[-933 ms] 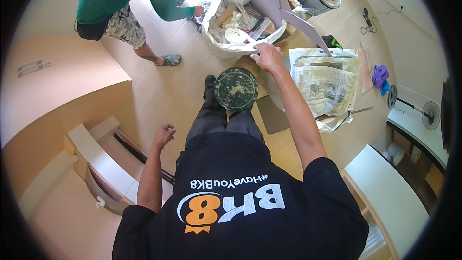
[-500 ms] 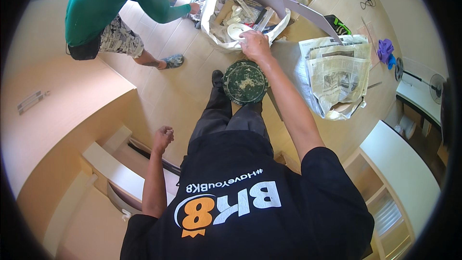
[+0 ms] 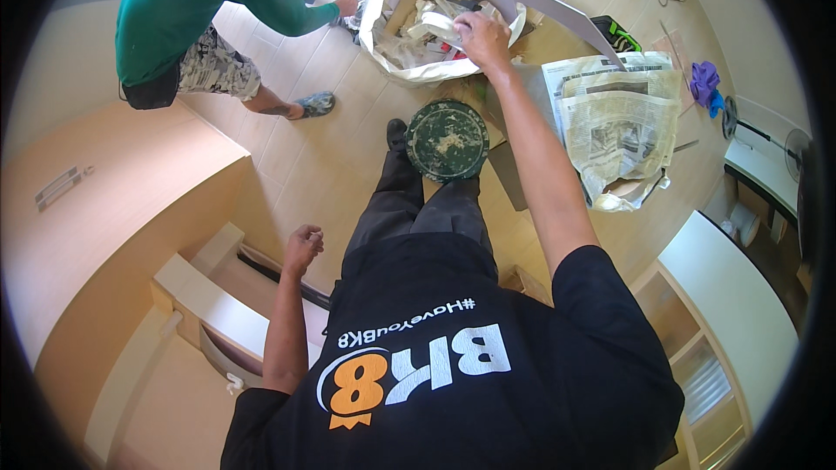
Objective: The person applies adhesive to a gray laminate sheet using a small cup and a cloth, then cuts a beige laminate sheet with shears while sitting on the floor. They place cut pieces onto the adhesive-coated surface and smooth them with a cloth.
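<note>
White round piece (image 3: 438, 26) is being pinched at its edge by the fingers of the right hand (image 3: 484, 38), sitting tilted over the clutter-filled white bag (image 3: 420, 76), while the left hand (image 3: 303, 248) is hanging well apart, loosely curled, its closure unclear.

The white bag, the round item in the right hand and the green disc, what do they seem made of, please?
White bag: probably flexible plastic, its rim soft and creased. Round item in the right hand: white, smooth-looking, perhaps plastic or card; unclear. Green disc: likely rigid plastic, matte, with pale blotches.
</note>
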A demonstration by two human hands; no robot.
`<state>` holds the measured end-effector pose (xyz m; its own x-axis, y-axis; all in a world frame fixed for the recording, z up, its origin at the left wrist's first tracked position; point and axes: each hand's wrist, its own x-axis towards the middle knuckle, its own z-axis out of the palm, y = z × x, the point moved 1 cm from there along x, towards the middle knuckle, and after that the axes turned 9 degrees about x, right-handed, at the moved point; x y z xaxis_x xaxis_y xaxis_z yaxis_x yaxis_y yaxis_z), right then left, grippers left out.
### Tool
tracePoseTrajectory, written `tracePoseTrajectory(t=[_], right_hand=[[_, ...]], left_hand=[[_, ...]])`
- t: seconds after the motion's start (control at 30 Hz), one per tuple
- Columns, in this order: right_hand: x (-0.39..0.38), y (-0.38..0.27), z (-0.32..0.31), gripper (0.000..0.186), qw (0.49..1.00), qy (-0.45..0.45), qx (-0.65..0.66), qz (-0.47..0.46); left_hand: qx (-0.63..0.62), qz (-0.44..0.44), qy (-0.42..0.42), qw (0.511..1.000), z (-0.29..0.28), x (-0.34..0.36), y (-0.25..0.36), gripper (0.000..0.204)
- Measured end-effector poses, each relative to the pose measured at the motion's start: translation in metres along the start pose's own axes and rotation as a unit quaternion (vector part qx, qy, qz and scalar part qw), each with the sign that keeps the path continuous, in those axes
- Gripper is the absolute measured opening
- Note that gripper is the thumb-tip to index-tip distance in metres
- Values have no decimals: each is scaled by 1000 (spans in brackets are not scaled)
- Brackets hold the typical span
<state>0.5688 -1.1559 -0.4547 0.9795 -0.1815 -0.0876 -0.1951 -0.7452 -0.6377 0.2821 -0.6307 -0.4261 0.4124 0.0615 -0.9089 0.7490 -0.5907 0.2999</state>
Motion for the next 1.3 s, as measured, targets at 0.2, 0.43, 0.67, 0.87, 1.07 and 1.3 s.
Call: tracePoseTrajectory(t=[0.2,0.43,0.67,0.87,1.07,1.3], right_hand=[[-24,-5,-6,31,999,28,-7,-34],[-120,-22,25,41,988,-74,-101,-92],[-148,-17,35,47,984,-86,-118,-105],[-145,-22,27,47,990,-30,-96,-94],[-106,-3,1,42,978,156,-18,134],[-79,-4,-9,27,991,55,-94,79]], left_hand=[[19,1,0,1000,7,4,2,27],[26,7,-5,1000,8,7,0,27],[39,-3,-10,999,5,16,8,27],[18,25,5,1000,3,21,10,29],[23,8,-7,1000,-1,20,-2,24],[20,-15,-20,999,-3,16,-17,24]])
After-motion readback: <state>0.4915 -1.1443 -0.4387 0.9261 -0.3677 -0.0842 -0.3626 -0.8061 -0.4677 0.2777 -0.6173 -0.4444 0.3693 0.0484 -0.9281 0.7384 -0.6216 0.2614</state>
